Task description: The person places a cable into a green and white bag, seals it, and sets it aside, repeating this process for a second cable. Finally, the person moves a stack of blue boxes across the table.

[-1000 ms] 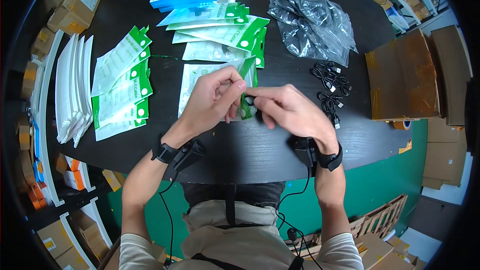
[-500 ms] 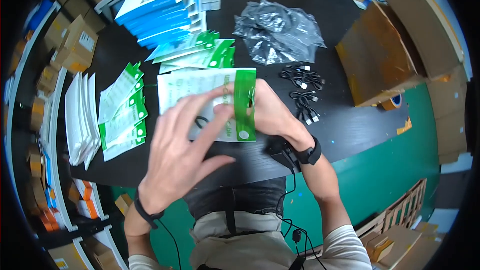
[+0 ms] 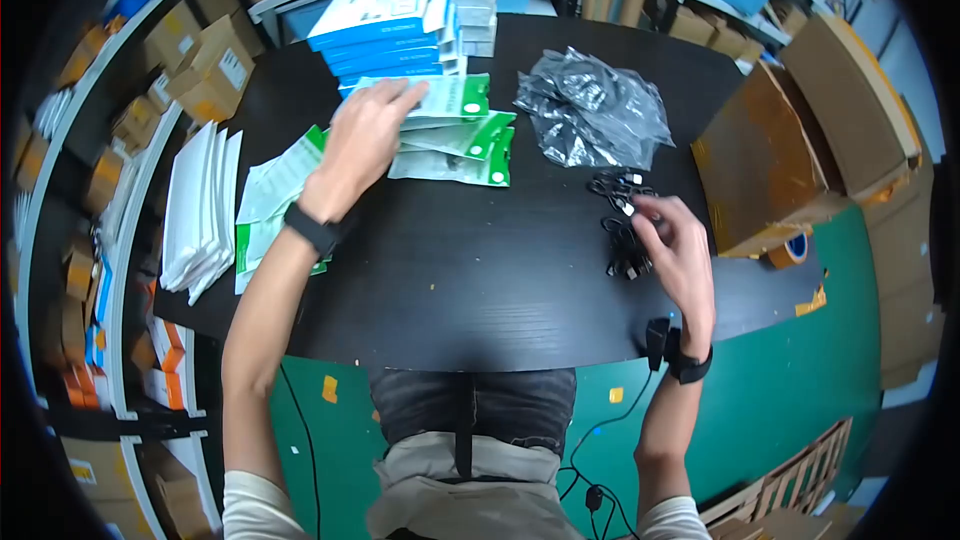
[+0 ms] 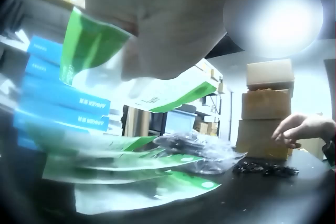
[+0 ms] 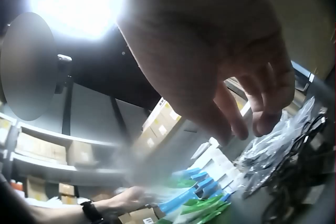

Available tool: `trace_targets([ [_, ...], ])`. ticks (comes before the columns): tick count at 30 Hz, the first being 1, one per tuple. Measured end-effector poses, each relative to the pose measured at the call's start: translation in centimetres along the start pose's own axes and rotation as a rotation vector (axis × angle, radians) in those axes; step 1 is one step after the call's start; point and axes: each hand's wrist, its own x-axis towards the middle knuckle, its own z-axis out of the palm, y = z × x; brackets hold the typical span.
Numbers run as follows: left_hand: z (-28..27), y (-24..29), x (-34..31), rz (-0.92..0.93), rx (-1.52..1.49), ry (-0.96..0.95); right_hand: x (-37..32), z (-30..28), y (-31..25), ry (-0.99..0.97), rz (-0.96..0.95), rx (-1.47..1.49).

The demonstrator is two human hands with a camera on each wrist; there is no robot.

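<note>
My left hand [image 3: 385,110] reaches to the back of the black table [image 3: 470,270] and holds a green-and-white pouch [image 3: 445,95] over the fanned pile of pouches [image 3: 455,155]. In the left wrist view that pouch [image 4: 163,95] hangs under my palm [image 4: 173,19], above the pile [image 4: 142,182]. At the right of the table my right hand [image 3: 652,217] hovers over a bunch of black cables [image 3: 622,225], fingers loosely bent and holding nothing. The right wrist view shows these fingers [image 5: 262,113] bare above the cables [image 5: 294,182].
Blue boxes [image 3: 385,35] are stacked behind the pouches. A heap of dark plastic bags [image 3: 590,115] lies at the back right. More pouches [image 3: 275,190] and white envelopes [image 3: 200,205] lie at the left. Cardboard sheets [image 3: 770,150] and a tape roll [image 3: 790,250] sit at the right edge.
Both hands held one pouch at the table's middle. My left hand has carried it back to the pile, and my right hand has let go and moved right over the cables.
</note>
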Motion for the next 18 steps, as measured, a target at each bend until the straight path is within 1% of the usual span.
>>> trace_targets([
  [1, 1.2, -0.7, 0.2, -0.007, 0.004, -0.064, -0.8, -0.1, 0.7, -0.013, 0.062, -0.056],
  [2, 2.5, -1.3, 0.2, -0.031, 0.012, -0.056, -1.4, -0.2, 1.1, -0.028, 0.124, -0.114],
  [3, 3.9, -1.8, 0.2, -0.037, 0.028, -0.140, -2.0, -0.2, 1.2, -0.046, 0.104, -0.117],
  [4, 4.7, -2.1, 0.0, -0.045, 0.042, -0.229, -2.6, 0.0, 1.2, -0.049, 0.139, -0.138],
  [6, 6.3, -2.6, -0.6, -0.087, 0.094, -0.215, -3.4, 0.6, 1.4, -0.065, 0.210, -0.177],
  [7, 6.1, -2.8, -1.7, -0.098, 0.140, -0.205, -3.6, 0.8, 1.7, -0.098, 0.195, -0.173],
  [8, 5.5, -3.5, -3.2, -0.129, 0.148, -0.223, -3.8, 0.8, 2.1, -0.105, 0.151, -0.234],
  [10, 1.1, -4.0, -4.4, -0.106, 0.103, -0.186, -4.0, 1.1, 3.0, -0.103, 0.076, -0.345],
  [11, -0.5, -4.1, -4.6, -0.085, 0.074, -0.167, -4.0, 1.3, 3.2, -0.123, 0.081, -0.335],
  [12, -2.1, -4.5, -5.5, -0.093, 0.073, -0.184, -3.9, 1.3, 3.3, -0.136, 0.129, -0.318],
  [14, -5.1, -6.2, -8.9, -0.366, 0.097, -0.357, -3.6, 1.4, 3.2, -0.156, 0.218, -0.292],
  [15, -5.3, -7.1, -10.3, -0.376, 0.097, -0.367, -3.6, 1.6, 3.0, -0.170, 0.217, -0.289],
  [17, -5.4, -8.3, -12.6, -0.556, 0.090, -0.524, -3.4, 1.9, 2.7, -0.163, 0.314, -0.183],
  [18, -5.1, -8.7, -13.3, -0.566, 0.091, -0.525, -3.3, 2.0, 2.7, -0.155, 0.361, -0.132],
])
